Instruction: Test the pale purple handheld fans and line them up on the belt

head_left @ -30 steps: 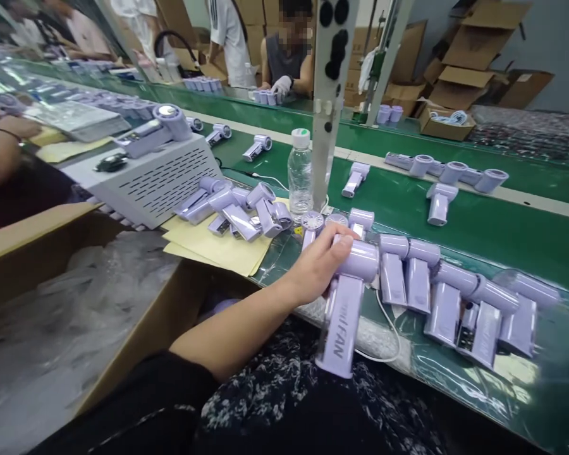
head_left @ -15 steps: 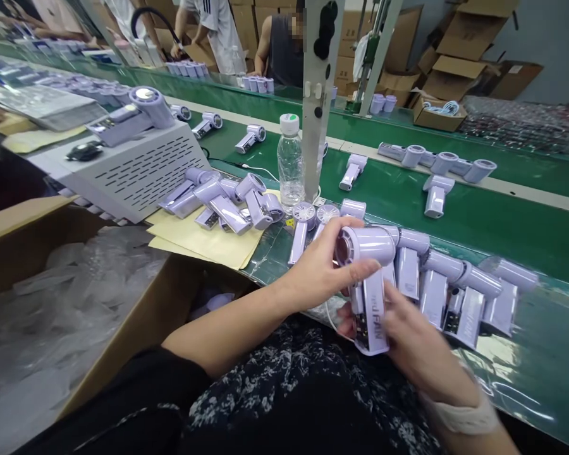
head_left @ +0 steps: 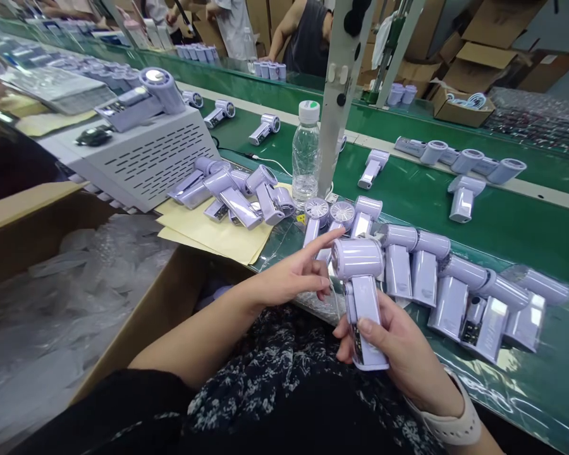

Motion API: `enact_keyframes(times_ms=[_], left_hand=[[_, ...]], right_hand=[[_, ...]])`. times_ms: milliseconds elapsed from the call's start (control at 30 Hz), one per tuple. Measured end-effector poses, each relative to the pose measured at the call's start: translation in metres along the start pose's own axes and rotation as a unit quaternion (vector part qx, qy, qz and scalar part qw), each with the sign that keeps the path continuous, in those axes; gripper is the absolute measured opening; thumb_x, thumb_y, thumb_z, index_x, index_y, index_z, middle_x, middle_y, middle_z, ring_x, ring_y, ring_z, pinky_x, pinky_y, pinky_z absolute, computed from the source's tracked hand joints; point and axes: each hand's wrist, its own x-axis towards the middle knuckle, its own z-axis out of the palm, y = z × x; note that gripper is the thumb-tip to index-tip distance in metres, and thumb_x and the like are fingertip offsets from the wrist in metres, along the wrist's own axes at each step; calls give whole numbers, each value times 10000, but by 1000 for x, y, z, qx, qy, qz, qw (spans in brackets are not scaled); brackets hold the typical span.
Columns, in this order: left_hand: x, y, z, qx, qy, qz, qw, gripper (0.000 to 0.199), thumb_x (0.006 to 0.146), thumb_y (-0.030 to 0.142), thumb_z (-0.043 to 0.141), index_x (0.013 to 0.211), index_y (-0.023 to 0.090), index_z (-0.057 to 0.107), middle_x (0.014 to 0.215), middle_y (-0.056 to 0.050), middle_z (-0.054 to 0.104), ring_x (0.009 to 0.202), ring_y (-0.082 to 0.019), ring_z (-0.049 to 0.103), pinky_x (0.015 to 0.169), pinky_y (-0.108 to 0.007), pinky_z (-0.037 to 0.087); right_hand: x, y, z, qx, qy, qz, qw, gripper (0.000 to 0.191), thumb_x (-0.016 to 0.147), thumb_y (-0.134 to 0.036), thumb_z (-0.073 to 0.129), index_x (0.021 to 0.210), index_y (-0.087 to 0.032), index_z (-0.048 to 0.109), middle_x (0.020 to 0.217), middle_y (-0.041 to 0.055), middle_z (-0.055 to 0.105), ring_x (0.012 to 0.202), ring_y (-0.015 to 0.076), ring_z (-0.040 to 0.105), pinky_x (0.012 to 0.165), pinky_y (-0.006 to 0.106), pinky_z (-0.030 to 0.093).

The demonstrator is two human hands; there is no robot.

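Note:
A lilac handheld fan [head_left: 359, 259] is upright in front of me, its round head at the top. My right hand [head_left: 403, 341] is closed around its handle, with the thumb across the front. Just left of the fan head, my left hand [head_left: 296, 275] holds nothing; its index finger points out beside the head and the other fingers are loosely bent. Whether that fingertip touches the fan I cannot tell. Beyond and to the right, a row of similar fans [head_left: 455, 272] lies on the green bench [head_left: 526, 385], some in clear film.
A water bottle [head_left: 306, 158] stands by a metal post [head_left: 344, 88]. More fans [head_left: 239, 202] are heaped on yellow paper [head_left: 208, 237] beside a slotted grey metal box [head_left: 165, 151]. An open carton [head_left: 118, 316] of clear plastic bags is at left. People work across the green belt [head_left: 408, 189].
My left hand has let go of the fan head and moved slightly left, its index finger now extended. My right hand keeps the handle, and the fan has turned so its head's side faces me.

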Motion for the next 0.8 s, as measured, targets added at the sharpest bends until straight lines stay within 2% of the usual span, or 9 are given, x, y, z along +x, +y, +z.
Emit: enact_keyframes(times_ms=[133,300,333,433,467,567,667,733,800], left_hand=[[-14,10,-18,60,94,35,993,578,895,203,682,1444,307,533,1380,-100,565,730,-77,628,712,-265,560],[-23,12,-27,63,138,48,987,355,904,247,676,1257,223,647,1183,-87,653,733,-113,663,642,-252,564],[-24,13,-28,64,141,47,987,340,894,250,689,1231,214,660,1166,-87,661,750,-123,674,639,-249,567],[-26,17,-34,60,158,70,983,307,862,257,726,1163,201,693,1090,-72,686,763,-137,693,623,-239,570],[-28,20,-36,57,171,86,980,296,849,257,736,1138,198,701,1062,-64,690,753,-136,694,614,-235,568],[-34,26,-42,57,222,123,966,282,809,265,756,1075,184,709,1002,-53,699,711,-128,680,567,-224,544],[-42,29,-52,78,278,119,950,277,799,315,740,1034,176,693,794,-7,670,527,-86,564,448,-199,420],[-47,29,-66,145,382,125,904,222,834,380,664,912,173,663,599,44,559,414,-70,422,409,-204,325],[-52,30,-87,235,517,148,810,269,885,433,540,772,193,581,505,71,440,390,-80,350,417,-223,296]], right_hand=[[2,-10,-1,-67,71,-39,994,505,869,-488,800,1226,-224,561,865,47,767,671,183,739,613,286,614],[-14,-17,-4,-163,119,-115,973,396,910,-477,748,1186,-233,604,907,74,775,708,236,753,648,360,638],[-21,-16,-7,-233,159,-148,948,379,919,-468,735,1194,-237,614,948,94,782,766,268,766,681,388,643],[-37,-5,-24,-464,289,-240,803,403,881,-436,764,1210,-232,653,1017,147,780,968,376,752,756,445,621],[-39,-2,-33,-514,298,-247,765,414,859,-429,777,1206,-228,674,998,154,779,977,399,745,740,446,609],[-33,4,-58,-628,220,-220,714,417,884,-439,682,1242,-229,719,888,141,781,771,391,747,616,441,558],[-24,2,-67,-716,154,-208,648,474,928,-465,548,1313,-240,708,911,145,796,647,374,725,548,448,520],[-23,-4,-62,-684,185,-215,673,493,913,-506,580,1314,-247,704,1029,155,801,762,393,751,604,460,550],[-24,-11,-50,-587,226,-195,752,486,881,-542,659,1267,-251,710,1075,143,799,846,374,759,659,432,579]])
